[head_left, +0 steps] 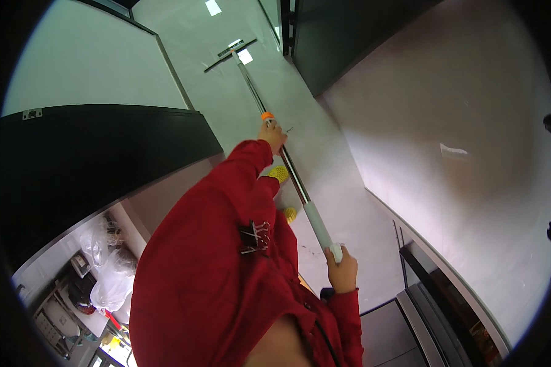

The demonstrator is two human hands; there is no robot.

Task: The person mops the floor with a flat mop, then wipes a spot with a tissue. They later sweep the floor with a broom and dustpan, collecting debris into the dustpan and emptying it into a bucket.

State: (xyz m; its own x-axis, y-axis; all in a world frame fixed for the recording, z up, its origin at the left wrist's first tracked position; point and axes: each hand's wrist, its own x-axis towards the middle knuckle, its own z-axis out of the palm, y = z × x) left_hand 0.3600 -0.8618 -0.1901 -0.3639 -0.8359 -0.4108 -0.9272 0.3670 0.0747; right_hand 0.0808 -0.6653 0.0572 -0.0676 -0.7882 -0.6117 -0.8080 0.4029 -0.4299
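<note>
the long-handled floor tool (294, 174) runs slantwise from the upper middle down to the right, its dark crossbar head (231, 56) out on the pale floor (315, 144), well beyond your fingers. your left hand (273, 136) is closed around the silver pole, just below the orange collar (267, 116). further down and right, your right hand (343, 269) is wrapped about the white end of the grey-green grip (318, 223), so the tool's whole shaft lies between its head and that hand.

at the lower left, whitish see-through plastic bags (113, 281) sit bunched among small items; you cannot tell what is inside them. at the lower right, a dark recess (438, 275) opens below the pale panel (447, 140), and the things in it are too dim to make out.

your left arm, in its red sleeve (232, 171), reaches forward, the hand knuckles-up over the pole. a black clip (254, 237) hangs on the red cloth, and your yellow shoes (279, 174) show beside the shaft. your right arm is bent, with that hand lower and nearer your body.
</note>
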